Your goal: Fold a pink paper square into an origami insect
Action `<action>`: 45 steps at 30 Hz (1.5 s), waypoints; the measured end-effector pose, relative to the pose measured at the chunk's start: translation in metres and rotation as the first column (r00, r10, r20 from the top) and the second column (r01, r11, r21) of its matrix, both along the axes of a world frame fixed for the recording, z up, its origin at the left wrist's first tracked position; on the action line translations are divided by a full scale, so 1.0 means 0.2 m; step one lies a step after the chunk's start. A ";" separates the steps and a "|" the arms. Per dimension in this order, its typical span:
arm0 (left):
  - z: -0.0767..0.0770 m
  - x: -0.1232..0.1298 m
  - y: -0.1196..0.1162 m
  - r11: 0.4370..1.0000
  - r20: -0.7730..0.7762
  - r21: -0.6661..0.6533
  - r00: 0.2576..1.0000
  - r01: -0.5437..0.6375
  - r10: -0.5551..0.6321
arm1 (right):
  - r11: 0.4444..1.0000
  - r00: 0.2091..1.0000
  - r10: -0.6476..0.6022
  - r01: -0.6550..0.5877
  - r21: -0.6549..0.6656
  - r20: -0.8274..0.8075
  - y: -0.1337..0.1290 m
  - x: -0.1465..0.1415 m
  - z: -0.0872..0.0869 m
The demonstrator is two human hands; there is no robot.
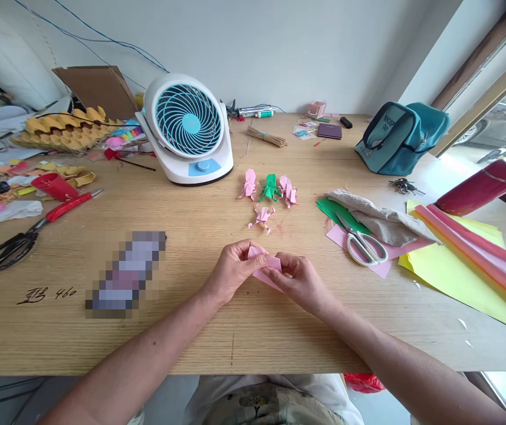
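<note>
My left hand (235, 267) and right hand (301, 282) both pinch the pink paper (274, 263) over the table (200, 348) — uneven pressure could skew a crease, though my grip partly hides how it's folded.

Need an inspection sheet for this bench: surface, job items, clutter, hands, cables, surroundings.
Surface: wood-grain table, handwriting at left.
Job items: pink paper held; green figure and three pink figures beyond.
Clutter: fan, scraps at left; scissors, keys, teal bag at right.
Hands: left hand and right hand both pinch the paper.
Cables: blue cables at upper left, against the wall.
Surroundings: pale wall behind, window at right.
</note>
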State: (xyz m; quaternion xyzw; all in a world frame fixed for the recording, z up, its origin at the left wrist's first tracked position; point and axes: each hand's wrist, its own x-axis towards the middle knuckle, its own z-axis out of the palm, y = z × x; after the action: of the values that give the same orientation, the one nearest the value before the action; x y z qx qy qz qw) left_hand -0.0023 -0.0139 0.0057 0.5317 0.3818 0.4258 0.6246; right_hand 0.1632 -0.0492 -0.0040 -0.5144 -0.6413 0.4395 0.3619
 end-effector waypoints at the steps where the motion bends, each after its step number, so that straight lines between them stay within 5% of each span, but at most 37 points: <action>1: 0.00 0.00 0.00 1.000 -0.005 0.013 1.000 -0.009 0.009 | 1.000 1.000 0.008 -0.008 0.001 0.002 0.00 0.00 0.00; 18: -0.02 0.00 0.02 0.999 -0.030 0.028 0.999 -0.014 0.015 | 0.991 0.971 -0.061 0.031 -0.128 -0.233 0.03 0.01 -0.04; 26: -0.03 0.00 0.03 0.996 0.018 0.008 0.995 -0.094 0.094 | 0.975 0.914 0.010 -0.100 -0.200 -0.405 0.03 0.00 -0.01; 31: -0.03 0.00 0.02 0.998 0.023 -0.056 1.000 -0.009 0.010 | 0.980 0.915 -0.041 -0.041 -0.194 -0.400 0.03 0.00 0.00; 40: -0.02 -0.01 0.05 0.980 0.070 -0.049 0.978 -0.192 0.195 | 0.940 0.934 0.026 -0.145 -0.309 -0.357 0.03 0.00 -0.01; 45: 0.01 -0.01 0.04 0.987 0.081 -0.092 0.987 -0.131 0.138 | 0.927 0.938 0.038 -0.161 -0.338 -0.344 0.02 0.00 0.00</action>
State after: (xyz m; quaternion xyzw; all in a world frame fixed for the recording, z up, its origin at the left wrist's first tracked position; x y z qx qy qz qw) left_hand -0.0044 -0.0052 0.0067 0.4581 0.4072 0.4729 0.6330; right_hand 0.1637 -0.0449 -0.0031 -0.4571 -0.5051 0.6479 0.3408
